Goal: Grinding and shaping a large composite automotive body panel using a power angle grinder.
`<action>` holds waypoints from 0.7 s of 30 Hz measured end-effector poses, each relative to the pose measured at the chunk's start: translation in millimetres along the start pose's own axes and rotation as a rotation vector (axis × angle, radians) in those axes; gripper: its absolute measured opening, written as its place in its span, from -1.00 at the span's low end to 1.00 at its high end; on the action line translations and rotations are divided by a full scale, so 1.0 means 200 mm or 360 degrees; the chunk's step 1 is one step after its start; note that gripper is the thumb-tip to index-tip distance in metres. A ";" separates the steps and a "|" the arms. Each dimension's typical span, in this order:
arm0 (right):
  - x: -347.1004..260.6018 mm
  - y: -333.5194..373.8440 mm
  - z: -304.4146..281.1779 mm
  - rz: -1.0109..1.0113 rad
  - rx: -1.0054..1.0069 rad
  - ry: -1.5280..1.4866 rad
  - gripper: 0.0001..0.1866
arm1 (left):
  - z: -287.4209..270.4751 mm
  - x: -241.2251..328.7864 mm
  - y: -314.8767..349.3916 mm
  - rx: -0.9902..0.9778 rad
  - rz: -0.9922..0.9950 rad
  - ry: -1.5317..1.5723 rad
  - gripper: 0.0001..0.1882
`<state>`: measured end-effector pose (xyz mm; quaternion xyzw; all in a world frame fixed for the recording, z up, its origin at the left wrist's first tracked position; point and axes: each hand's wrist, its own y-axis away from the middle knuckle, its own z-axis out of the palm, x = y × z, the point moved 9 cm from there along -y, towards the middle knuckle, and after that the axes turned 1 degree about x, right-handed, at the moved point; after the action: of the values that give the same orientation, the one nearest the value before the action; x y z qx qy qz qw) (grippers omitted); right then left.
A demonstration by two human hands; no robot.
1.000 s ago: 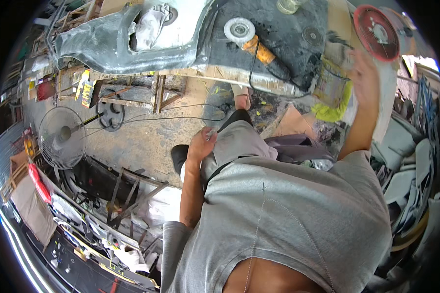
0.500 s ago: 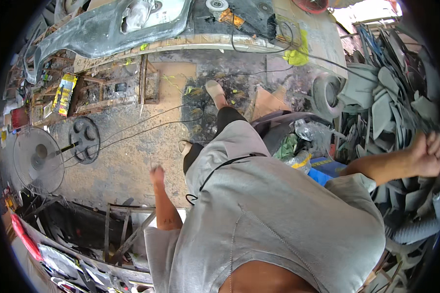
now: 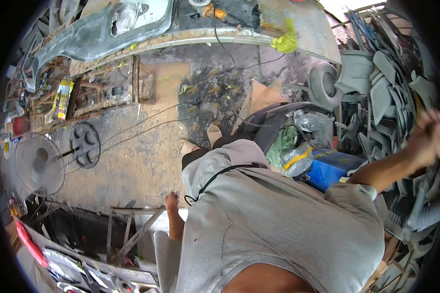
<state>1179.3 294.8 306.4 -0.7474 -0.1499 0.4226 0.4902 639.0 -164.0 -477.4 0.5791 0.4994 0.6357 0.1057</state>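
Note:
My left hand [image 3: 171, 201] hangs low beside my shirt, above the worn brown floor. It is small and blurred here, and how its fingers lie is hidden. Off to the far right, my right hand [image 3: 428, 136] is raised with its fingers curled in, in front of a dense stack of grey panels [image 3: 384, 100]. Whether it touches a panel or has anything inside the curled fingers I cannot make out. Below my right forearm stands a blue box [image 3: 330, 166], beside clear and green plastic bags [image 3: 310, 124].
A workbench [image 3: 205, 35] with a long grey moulded part [image 3: 100, 36] and an orange power tool [image 3: 220, 12] runs across the far side. Cables cross the floor [image 3: 132, 166]. A standing fan [image 3: 40, 163] is at left; a wheel-shaped part [image 3: 322, 85] lies near the panels.
My view has shifted, and my feet now show closer together and nearer my body. My right hand has risen a little along the panel stack. The left hand appears lower and closer to my shirt.

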 end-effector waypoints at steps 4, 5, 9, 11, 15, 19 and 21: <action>0.62 0.94 0.78 0.1224 -0.1105 -0.0215 -0.75 | 0.24 0.42 -0.13 0.0156 -0.0121 0.0209 -0.71; 0.74 1.25 0.86 0.1415 -0.1235 -0.0296 -0.70 | 0.34 0.62 -0.11 0.0051 0.0020 0.0012 -0.72; 0.81 2.14 1.11 0.2073 -0.1414 -0.0837 -0.73 | 0.67 1.18 -0.04 -0.0078 0.0557 -0.0467 -0.81; 0.96 2.62 1.11 0.2740 -0.0961 -0.1044 -0.84 | 0.75 1.21 -0.02 -0.0165 0.0483 -0.0449 -0.82; 0.80 3.08 1.17 0.3080 -0.1197 -0.0897 -0.84 | 0.81 0.95 -0.02 -0.0437 -0.0213 0.0033 -0.69; 0.46 3.23 1.20 0.2527 -0.1936 -0.0695 -0.82 | 1.09 1.15 0.23 -0.0666 -0.0369 0.0374 -0.60; 0.24 3.35 1.29 0.2052 -0.2210 -0.0804 -0.81 | 1.05 1.18 0.17 -0.0728 -0.0367 0.0565 -0.58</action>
<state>880.4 163.9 -334.8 -0.6958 -0.0286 0.5747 -0.4299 759.0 96.3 -337.7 0.3599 0.4164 0.8065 0.2158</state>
